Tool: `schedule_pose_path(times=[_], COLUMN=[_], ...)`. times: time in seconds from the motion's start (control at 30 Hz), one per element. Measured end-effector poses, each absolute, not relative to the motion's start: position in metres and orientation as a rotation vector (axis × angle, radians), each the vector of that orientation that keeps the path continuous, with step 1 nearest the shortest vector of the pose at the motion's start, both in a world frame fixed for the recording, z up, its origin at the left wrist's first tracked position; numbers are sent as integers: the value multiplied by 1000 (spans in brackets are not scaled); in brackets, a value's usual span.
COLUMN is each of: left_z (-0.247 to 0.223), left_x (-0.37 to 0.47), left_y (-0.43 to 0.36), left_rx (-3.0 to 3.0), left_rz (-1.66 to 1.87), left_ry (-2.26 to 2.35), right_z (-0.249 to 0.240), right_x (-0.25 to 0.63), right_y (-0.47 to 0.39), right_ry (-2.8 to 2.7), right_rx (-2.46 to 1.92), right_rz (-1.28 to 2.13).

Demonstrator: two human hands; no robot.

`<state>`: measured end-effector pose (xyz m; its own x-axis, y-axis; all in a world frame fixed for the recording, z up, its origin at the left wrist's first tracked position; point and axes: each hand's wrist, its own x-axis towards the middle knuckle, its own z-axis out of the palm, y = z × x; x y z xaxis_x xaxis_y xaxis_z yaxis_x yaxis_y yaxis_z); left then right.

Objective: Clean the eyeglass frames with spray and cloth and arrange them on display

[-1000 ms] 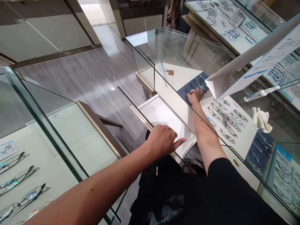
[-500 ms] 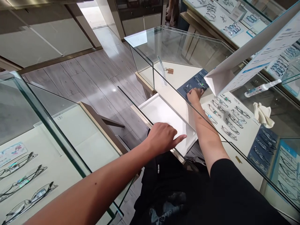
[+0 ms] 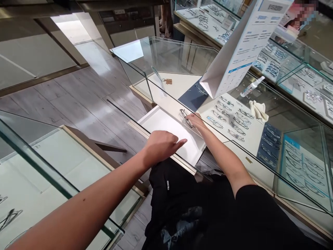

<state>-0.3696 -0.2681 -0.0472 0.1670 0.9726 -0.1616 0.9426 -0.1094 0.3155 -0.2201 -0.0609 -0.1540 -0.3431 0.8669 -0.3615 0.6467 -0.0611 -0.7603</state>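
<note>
My right hand is inside the glass display case, its fingers closed on eyeglasses with thin dark rims; whether it is one pair or more I cannot tell. They hang over the white drawer at the near side of the case. Behind them lies a dark blue pad with eyeglasses at its far end. My left hand is at the drawer's front edge, fingers curled down and thumb pointing right; what the fingers grip is hidden.
A tall folded sign stands on the glass top, with a white bottle and a cream cloth beyond. Rows of eyeglasses lie right of my hand. Another glass case stands at left. A key tag lies inside the case.
My right hand has drawn back from the dark blue pad towards the drawer, bringing eyeglasses with it. Fewer eyeglasses show on the pad. The view has swung right; my left hand stays at the drawer.
</note>
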Motion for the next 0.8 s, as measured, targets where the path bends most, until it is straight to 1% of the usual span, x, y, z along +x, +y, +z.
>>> schedule_pose_path(times=[0.23,0.33,0.5,0.57,0.63,0.7,0.8], left_z=[-46,-46,-38,-35,-33,-32,-33], left_x=[-374,-374,-372,-370,-369,-368,-368], left_y=[-265,-265,-261,-260,-260,-260,-262], left_rx=[2033,2033,1932,1914,1910,1913,1937], left_rz=[114,54,-175,-199,-204,-207,-203], left_ry=[1835,1837,1879,1885,1895,1900,1885], right_z=[-114,-82,-15,8,26,35,34], right_x=[-135,-89,-30,-15,-5,1,8], right_y=[-158,-189,-218,-218,-209,-193,-159], right_ry=[-1961,-2027,-2065,-2079,-2091,-2133,-2232], right_rx=[-1476,-1404,-1236,-1200,-1216,-1234,-1242], right_rz=[1756,1838,1937,1890,1738,1516,1128])
